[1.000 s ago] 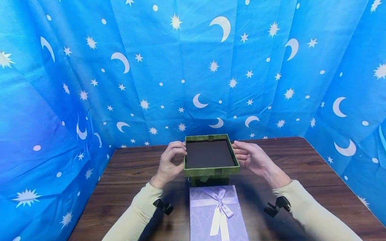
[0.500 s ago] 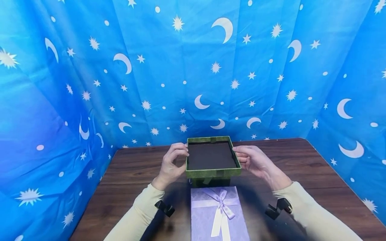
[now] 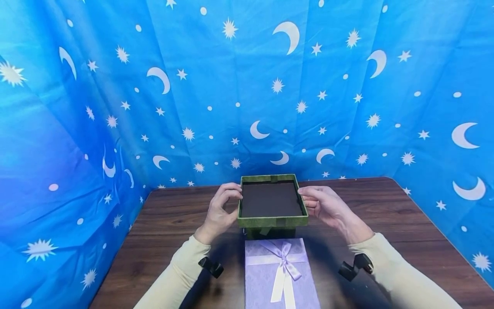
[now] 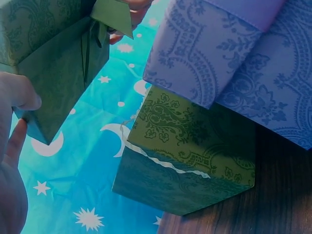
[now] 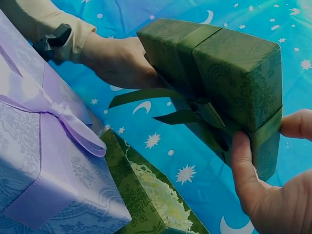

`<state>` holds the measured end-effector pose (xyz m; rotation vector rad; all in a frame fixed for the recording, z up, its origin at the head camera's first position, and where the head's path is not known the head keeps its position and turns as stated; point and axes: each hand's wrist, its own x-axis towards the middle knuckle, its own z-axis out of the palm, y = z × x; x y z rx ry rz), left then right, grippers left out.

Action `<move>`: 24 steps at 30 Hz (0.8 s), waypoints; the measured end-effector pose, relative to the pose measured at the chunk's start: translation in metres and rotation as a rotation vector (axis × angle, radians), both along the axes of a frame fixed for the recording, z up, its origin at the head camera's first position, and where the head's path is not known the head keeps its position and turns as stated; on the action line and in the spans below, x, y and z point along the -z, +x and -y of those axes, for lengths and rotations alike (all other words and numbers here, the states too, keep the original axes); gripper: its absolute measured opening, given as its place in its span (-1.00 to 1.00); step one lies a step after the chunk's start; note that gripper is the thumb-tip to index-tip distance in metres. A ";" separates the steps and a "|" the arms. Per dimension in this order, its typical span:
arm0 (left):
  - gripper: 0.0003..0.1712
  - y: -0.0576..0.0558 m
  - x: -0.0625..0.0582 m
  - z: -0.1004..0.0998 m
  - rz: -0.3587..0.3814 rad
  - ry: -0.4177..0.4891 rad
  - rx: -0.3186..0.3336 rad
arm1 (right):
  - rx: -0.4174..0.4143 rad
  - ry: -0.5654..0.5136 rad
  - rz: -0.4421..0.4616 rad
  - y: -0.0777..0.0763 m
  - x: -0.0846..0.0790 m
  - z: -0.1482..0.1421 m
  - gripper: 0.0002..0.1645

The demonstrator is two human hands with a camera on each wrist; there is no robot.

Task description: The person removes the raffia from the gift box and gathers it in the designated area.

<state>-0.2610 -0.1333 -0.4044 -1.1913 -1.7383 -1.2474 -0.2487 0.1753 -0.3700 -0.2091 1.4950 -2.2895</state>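
Note:
Between both hands, a green patterned box lid [image 3: 272, 222] is held with its dark hollow side up. My left hand [image 3: 218, 210] grips its left side, thumb low and fingers at the rim. At the right side my right hand [image 3: 328, 210] pinches the lid; the right wrist view shows thumb and finger on opposite faces. A green ribbon bow [image 5: 207, 114] hangs from the lid's underside. Beneath it stands the green box [image 4: 195, 136], mostly hidden in the head view. Pale shredded paper [image 5: 163, 195] fills this box, and a strand hangs over its side.
A lilac gift box [image 3: 258, 279] with a ribbon bow [image 3: 284, 259] stands nearest the body, in front of the green box. Both boxes are on a dark wooden table [image 3: 166, 223]. Blue star-and-moon cloth [image 3: 216, 86] hangs behind and at the sides.
My right fingers, more extended beside the lid a second ago, have closed in on its right edge. The lid and left hand keep nearly the same place; the head view shifted slightly.

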 end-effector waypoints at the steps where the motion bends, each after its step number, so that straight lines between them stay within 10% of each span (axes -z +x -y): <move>1: -0.58 0.004 -0.004 -0.001 0.006 -0.005 -0.005 | 0.002 0.001 -0.001 0.001 0.000 0.000 -0.80; 12: -0.59 0.019 -0.014 0.003 0.071 -0.029 -0.006 | 0.030 0.024 -0.003 0.008 -0.002 0.003 -0.82; 19: -0.53 0.010 -0.002 0.012 0.422 0.211 0.264 | 0.028 0.030 -0.012 0.011 -0.002 0.003 -0.84; 24: -0.51 0.010 -0.005 0.015 0.713 0.347 0.294 | 0.029 0.038 -0.018 0.012 -0.003 0.005 -0.84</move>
